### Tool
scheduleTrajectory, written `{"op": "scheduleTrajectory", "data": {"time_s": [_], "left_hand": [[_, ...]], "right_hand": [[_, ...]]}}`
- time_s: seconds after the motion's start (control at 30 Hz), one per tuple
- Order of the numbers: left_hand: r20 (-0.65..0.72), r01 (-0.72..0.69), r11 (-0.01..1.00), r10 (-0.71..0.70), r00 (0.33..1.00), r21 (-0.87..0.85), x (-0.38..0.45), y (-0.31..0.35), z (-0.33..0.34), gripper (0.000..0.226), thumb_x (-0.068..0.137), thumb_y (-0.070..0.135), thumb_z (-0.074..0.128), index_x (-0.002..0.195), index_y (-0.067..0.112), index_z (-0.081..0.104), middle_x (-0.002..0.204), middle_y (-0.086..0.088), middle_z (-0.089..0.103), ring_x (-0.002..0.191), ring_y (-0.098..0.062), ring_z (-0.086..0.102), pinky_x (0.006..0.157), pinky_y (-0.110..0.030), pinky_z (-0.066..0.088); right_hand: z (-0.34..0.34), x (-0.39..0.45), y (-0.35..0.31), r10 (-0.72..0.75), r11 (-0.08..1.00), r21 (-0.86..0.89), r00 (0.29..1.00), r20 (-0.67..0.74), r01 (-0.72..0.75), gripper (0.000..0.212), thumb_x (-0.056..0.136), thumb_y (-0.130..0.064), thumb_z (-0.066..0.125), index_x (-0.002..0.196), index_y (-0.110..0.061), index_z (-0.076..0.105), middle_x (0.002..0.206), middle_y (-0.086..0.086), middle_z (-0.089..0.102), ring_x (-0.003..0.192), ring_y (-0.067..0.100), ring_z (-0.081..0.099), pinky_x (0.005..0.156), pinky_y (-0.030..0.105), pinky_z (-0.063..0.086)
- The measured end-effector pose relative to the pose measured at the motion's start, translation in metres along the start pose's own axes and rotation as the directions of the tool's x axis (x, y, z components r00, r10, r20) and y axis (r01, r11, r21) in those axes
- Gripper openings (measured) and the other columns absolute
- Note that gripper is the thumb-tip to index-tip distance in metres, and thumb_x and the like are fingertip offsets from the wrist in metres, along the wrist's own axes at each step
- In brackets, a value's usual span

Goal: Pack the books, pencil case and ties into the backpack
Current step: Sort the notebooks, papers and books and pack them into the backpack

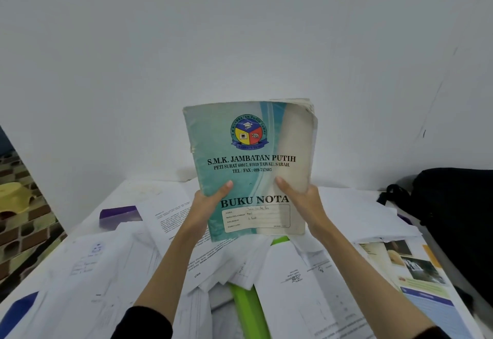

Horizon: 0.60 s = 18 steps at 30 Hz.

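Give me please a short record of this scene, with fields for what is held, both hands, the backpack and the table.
held item: teal notebook printed BUKU NOTA, upright, cover facing the camera
left hand: grips the notebook's lower left edge, thumb on the cover
right hand: grips its lower right edge, thumb on the cover
backpack: black backpack at the table's right side
table: covered with loose printed papers; a green folder lies partly under them
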<state>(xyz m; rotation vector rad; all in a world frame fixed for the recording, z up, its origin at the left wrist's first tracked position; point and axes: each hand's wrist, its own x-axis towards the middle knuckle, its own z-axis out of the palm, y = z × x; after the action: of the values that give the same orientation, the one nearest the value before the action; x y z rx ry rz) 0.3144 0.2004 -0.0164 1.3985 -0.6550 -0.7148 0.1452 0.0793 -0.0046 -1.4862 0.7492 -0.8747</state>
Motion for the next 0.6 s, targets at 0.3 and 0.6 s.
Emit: {"op": "scheduleTrajectory", "data": {"time_s": [0.3, 0.6], "left_hand": [[-0.135, -0.058, 0.990, 0.075, 0.988, 0.126, -0.005, 0.020, 0.014, 0.039, 0.075, 0.023, 0.076, 0.109, 0.012, 0.059, 0.102, -0.007, 0.067, 0.093, -0.024, 0.064, 0.070, -0.028, 0.052], [0.131, -0.274, 0.945, 0.253, 0.959, 0.181, -0.043, 0.134, 0.051, 0.039, 0.068, 0.017, 0.078, 0.101, 0.016, 0.059, 0.091, -0.003, 0.070, 0.081, -0.018, 0.069, 0.067, -0.028, 0.056]], "right_hand": [[0.006, -0.004, -0.005, -0.123, 0.992, -0.009, 0.989, -0.081, 0.123, 0.011, 0.097, -0.021, 0.050, 0.107, -0.017, 0.053, 0.097, -0.003, 0.064, 0.092, 0.017, 0.061, 0.079, 0.031, 0.050], [-0.091, -0.033, -0.130, -0.112, 0.988, 0.122, 0.986, 0.121, 0.097, 0.026, 0.078, -0.044, 0.062, 0.088, -0.021, 0.062, 0.080, -0.006, 0.071, 0.075, 0.016, 0.065, 0.068, 0.029, 0.053]]}}
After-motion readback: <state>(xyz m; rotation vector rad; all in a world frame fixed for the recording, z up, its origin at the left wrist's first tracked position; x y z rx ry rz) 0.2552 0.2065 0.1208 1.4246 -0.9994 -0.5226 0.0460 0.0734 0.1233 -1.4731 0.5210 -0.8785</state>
